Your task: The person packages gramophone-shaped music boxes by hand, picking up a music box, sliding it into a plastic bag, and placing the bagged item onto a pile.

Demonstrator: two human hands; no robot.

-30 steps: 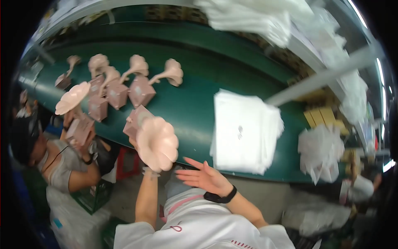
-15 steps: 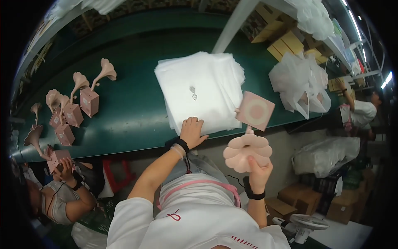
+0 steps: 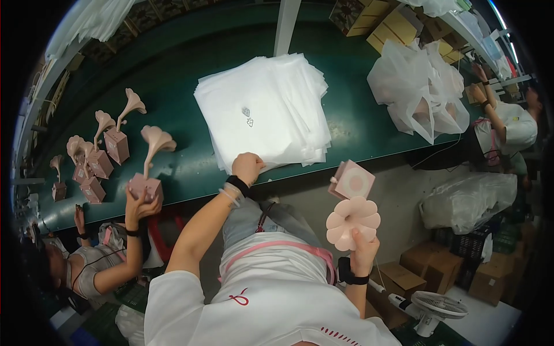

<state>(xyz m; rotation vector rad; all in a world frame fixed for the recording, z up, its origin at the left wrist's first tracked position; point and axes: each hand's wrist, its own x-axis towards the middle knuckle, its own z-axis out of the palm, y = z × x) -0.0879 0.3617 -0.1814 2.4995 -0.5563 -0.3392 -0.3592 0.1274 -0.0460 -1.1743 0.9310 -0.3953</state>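
My right hand (image 3: 365, 249) is closed round the petal-edged horn of a pink gramophone-shaped ornament (image 3: 353, 222). Its square box (image 3: 353, 180) points away from me, off the table's near edge. A broad stack of thin white plastic bags (image 3: 259, 109) lies flat on the green table, with a small dark print on the top one. At the stack's near left corner, my left hand (image 3: 248, 168) has its fingers curled in a pinch on the bag edge. How many layers it grips is hidden.
Several like pink gramophones (image 3: 117, 145) stand on the table at left. Beside them a co-worker's hand (image 3: 144, 202) holds another. Filled white bags (image 3: 421, 92) sit at the table's right, near a second person (image 3: 511, 124). A white fan (image 3: 435, 308) and cardboard boxes (image 3: 438, 265) are at lower right.
My left hand has gone from lying spread on the stack to pinching its near edge. The gramophone has turned and dropped slightly nearer me. The left co-worker has raised theirs above the table edge.
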